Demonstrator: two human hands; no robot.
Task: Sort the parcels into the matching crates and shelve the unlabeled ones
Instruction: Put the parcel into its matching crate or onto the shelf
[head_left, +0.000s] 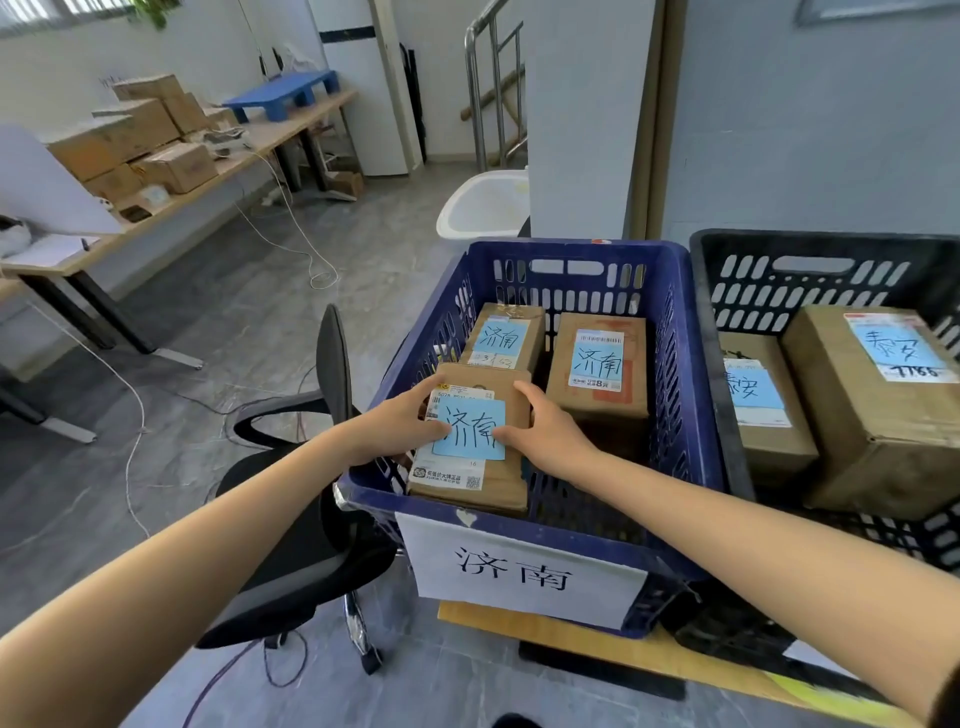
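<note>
You are gripping a cardboard parcel (457, 478) with both hands at the near left corner of the blue crate (571, 250). Your left hand (400, 422) is curling round its left edge, and your right hand (548, 434) is clasping its right edge. Both thumbs are pressing on the blue note (470, 423) stuck to its top. Whether the parcel is sitting on the crate's floor cannot be told.

Two more parcels are lying along the crate's far side, one at the far left corner (506, 338) and one beside it toward the right wall (597, 364), each wearing a blue note with the same characters. A white sign (519, 571) is hanging on the near wall. The black crate (821, 241) is standing against the blue crate's right wall, carrying two boxes (872, 415). An office chair (311, 519) is standing just left of the blue crate.
</note>
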